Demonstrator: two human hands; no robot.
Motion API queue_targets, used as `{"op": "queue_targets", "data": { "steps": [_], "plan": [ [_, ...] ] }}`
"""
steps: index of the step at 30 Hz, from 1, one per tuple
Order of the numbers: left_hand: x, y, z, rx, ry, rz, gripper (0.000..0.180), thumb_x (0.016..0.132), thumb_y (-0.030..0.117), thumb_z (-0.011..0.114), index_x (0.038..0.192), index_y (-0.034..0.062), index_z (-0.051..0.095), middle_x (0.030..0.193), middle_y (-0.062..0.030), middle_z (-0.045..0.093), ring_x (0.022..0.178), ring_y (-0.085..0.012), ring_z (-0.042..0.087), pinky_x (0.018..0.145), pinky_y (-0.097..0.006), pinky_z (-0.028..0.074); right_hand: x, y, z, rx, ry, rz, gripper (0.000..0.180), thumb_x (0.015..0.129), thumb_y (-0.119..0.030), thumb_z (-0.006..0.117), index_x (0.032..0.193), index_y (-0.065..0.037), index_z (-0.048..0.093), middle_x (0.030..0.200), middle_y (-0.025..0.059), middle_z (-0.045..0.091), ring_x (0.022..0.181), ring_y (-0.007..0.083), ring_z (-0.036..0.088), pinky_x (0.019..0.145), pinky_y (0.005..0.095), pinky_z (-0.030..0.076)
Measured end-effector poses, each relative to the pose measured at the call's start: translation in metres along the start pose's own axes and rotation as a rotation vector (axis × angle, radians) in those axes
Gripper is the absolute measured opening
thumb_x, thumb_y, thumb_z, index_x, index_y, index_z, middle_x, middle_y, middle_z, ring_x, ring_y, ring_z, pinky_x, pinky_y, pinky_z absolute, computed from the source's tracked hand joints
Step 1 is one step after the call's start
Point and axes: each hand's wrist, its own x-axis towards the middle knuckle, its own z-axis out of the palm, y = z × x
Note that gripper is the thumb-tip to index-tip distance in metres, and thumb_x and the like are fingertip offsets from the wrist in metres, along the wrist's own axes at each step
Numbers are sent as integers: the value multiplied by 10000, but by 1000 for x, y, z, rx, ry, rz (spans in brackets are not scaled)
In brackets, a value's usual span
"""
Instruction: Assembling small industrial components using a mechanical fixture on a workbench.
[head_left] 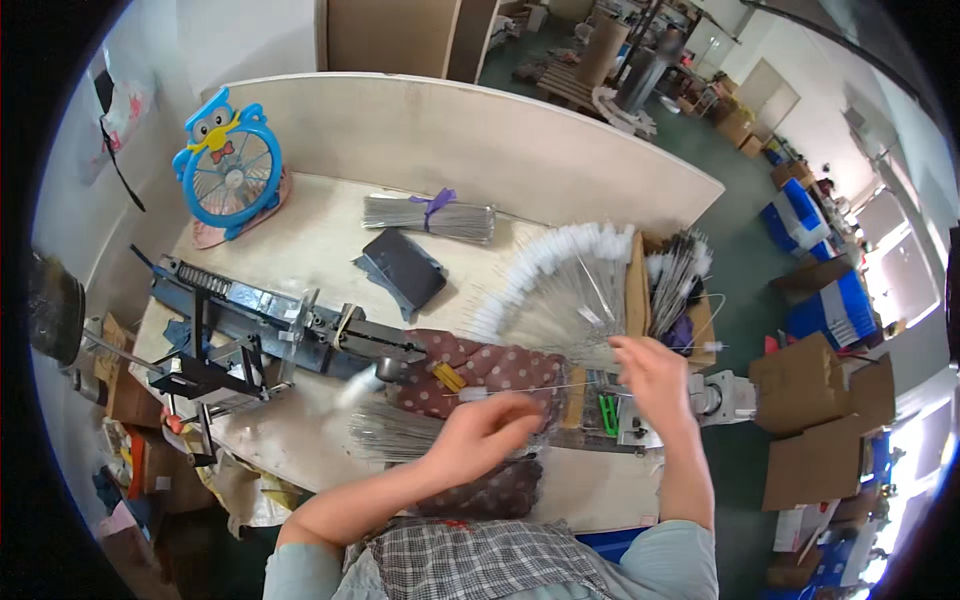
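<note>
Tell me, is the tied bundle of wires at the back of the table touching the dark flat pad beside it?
Apart. The head view shows bare tabletop between the tied wire bundle and the dark flat pad.

We see the right hand (655,375) smeared by motion, so we cannot tell whether its fingers pinch anything. The left hand (485,430) covers part of the loose wire bundle (390,430) and the near end of the thin swab rod (520,390). A white blur (358,385) beside the blue metal jig (270,325) stays unidentifiable. Our view cuts the jig's left end near the dark rim. The boxes (830,400) at right are too distorted to read.
</note>
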Motion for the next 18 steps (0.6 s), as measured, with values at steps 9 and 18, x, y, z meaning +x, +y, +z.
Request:
{"op": "queue_targets", "data": {
  "steps": [9,18],
  "plan": [
    [87,-44,46,923,114,484,115,759,134,599,855,72,595,797,-78,592,685,-289,610,579,-380,500,7,24,22,102,-23,143,183,853,-114,591,1014,-40,639,806,129,657,570,190,605,559,309,480],
    [121,-44,44,1095,58,567,152,706,108,576,857,101,590,821,-41,578,810,-227,596,642,-358,491,3,49,26,45,-29,97,152,773,-212,667,853,-87,700,819,106,669,772,281,633,682,357,488]
  ]
}}
